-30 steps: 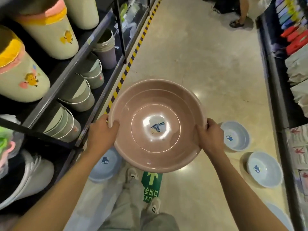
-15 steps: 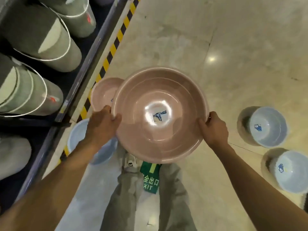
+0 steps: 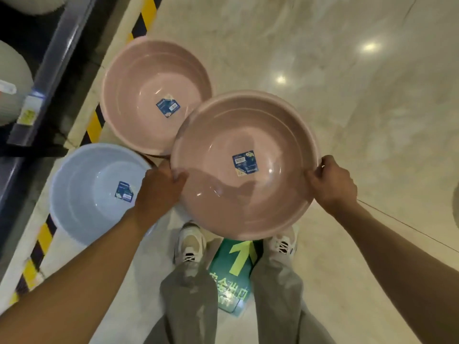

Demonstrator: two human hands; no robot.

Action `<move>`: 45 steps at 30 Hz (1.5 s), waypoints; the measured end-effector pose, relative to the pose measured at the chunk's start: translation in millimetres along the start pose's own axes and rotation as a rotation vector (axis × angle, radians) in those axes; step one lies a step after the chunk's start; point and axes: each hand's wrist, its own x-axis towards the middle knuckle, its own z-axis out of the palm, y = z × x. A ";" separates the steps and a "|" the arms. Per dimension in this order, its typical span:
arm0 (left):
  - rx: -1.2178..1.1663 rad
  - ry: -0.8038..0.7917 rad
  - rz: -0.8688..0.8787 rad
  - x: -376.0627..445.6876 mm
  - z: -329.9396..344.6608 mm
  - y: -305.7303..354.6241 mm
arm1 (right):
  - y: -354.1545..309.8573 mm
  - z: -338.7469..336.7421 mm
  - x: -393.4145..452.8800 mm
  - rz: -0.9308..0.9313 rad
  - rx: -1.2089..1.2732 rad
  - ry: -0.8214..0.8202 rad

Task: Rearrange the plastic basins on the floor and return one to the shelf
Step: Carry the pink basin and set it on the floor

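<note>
I hold a large pink basin [image 3: 244, 167] level above my feet, a blue label stuck inside its bottom. My left hand [image 3: 159, 187] grips its left rim and my right hand [image 3: 331, 183] grips its right rim. A second pink basin [image 3: 154, 95] lies on the floor beyond it, partly covered by the held one. A light blue basin [image 3: 92, 192] sits on the floor at the left, beside my left forearm. The shelf [image 3: 49, 68] runs along the left edge with pale tubs on it.
A yellow-and-black hazard stripe [image 3: 95, 125] lines the floor below the shelf. A green exit arrow sticker [image 3: 233, 269] lies between my shoes. Polished stone floor stretches to the right. A grey rounded edge [image 3: 455, 207] shows at the far right.
My view has tilted downward and the held pink basin has come lower, toward the floor. The second pink basin and the blue one at the left now show fully; the blue basins at right left view.
</note>
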 end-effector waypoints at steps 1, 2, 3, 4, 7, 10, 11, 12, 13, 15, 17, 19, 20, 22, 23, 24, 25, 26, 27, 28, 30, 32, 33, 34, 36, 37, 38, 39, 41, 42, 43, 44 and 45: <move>0.009 -0.003 -0.015 4.3 10.3 -5.8 | 3.4 11.0 5.2 -0.001 -0.010 -0.009; 0.012 -0.008 -0.025 8.4 19.9 -10.7 | 6.6 20.9 10.1 -0.003 -0.016 -0.015; 0.009 -0.013 -0.029 12.6 28.5 -14.5 | 9.5 29.6 14.7 -0.003 -0.019 -0.022; 0.006 -0.014 -0.030 16.4 36.0 -17.9 | 12.1 37.6 18.9 0.000 -0.024 -0.032; 0.034 -0.020 -0.022 26.0 53.3 -25.6 | 17.8 57.6 28.3 0.014 -0.057 -0.066; 0.089 -0.016 0.014 29.6 64.3 -28.7 | 19.7 73.1 34.0 0.026 -0.083 -0.087; 0.104 -0.005 0.022 30.1 66.7 -29.3 | 20.5 77.1 35.5 0.027 -0.077 -0.083; 0.123 0.001 0.032 29.6 67.5 -29.0 | 20.8 79.1 35.5 0.026 -0.070 -0.074; 0.139 -0.004 0.031 30.2 69.2 -29.2 | 21.0 82.0 36.4 0.025 -0.067 -0.065; 0.138 -0.020 0.014 33.0 72.3 -29.7 | 21.1 88.2 38.8 0.035 -0.066 -0.065; 0.124 -0.028 -0.007 35.4 74.2 -28.7 | 20.8 92.8 39.3 0.062 -0.066 -0.088; 0.124 -0.045 -0.012 37.5 76.3 -27.2 | 20.6 95.1 41.4 0.097 -0.064 -0.125; 0.127 -0.061 -0.011 37.9 76.9 -26.2 | 20.9 94.8 42.8 0.113 -0.066 -0.156; 0.111 -0.081 -0.043 36.7 75.7 -24.6 | 19.9 90.6 44.5 0.122 -0.058 -0.207; 0.094 -0.086 -0.063 35.0 73.8 -23.6 | 18.7 86.7 44.5 0.116 -0.047 -0.218; 0.081 -0.087 -0.068 32.8 71.6 -22.6 | 17.7 81.6 43.8 0.108 -0.032 -0.218; 0.078 -0.086 -0.065 30.0 68.5 -20.9 | 16.4 75.1 42.6 0.104 -0.013 -0.212; 0.078 -0.081 -0.056 27.1 64.5 -19.1 | 14.6 67.3 41.0 0.104 0.009 -0.208; 0.071 -0.073 -0.041 24.0 59.5 -16.8 | 12.4 58.5 38.5 0.106 0.030 -0.206; 0.055 -0.053 -0.019 20.6 53.3 -13.7 | 9.7 48.6 35.7 0.105 0.046 -0.203; 0.010 0.002 0.030 14.4 36.7 -5.6 | 2.8 25.6 27.9 0.100 0.066 -0.187; -0.056 0.044 0.072 8.3 15.4 4.3 | -6.9 -1.1 17.8 0.080 0.084 -0.151; -0.089 0.055 0.080 5.3 3.1 9.8 | -12.9 -14.6 13.0 0.065 0.094 -0.133; -0.114 0.062 0.084 2.5 -10.2 14.7 | -20.6 -28.1 8.2 0.050 0.100 -0.116; -0.141 0.082 0.088 -0.3 -38.4 21.6 | -40.6 -53.5 1.0 0.025 0.103 -0.084; -0.150 0.092 0.087 0.0 -53.7 24.1 | -52.8 -65.3 -1.3 0.016 0.107 -0.066; -0.165 0.103 0.084 0.4 -69.9 25.6 | -67.0 -76.4 -3.6 0.003 0.109 -0.049; -0.187 0.115 0.081 1.0 -86.7 25.8 | -82.9 -86.8 -5.9 -0.016 0.107 -0.036; -0.221 0.138 0.091 2.3 -119.4 22.1 | -117.1 -103.3 -9.1 -0.051 0.100 -0.017; -0.226 0.142 0.090 3.7 -133.9 17.4 | -134.0 -108.2 -9.4 -0.064 0.097 -0.010; -0.228 0.142 0.080 5.3 -147.4 11.1 | -150.9 -110.9 -8.9 -0.077 0.093 -0.009; -0.233 0.151 0.065 8.2 -159.4 4.1 | -167.3 -111.2 -7.1 -0.091 0.092 -0.014; -0.245 0.164 0.044 13.7 -170.7 -3.7 | -184.5 -109.5 -3.9 -0.105 0.095 -0.019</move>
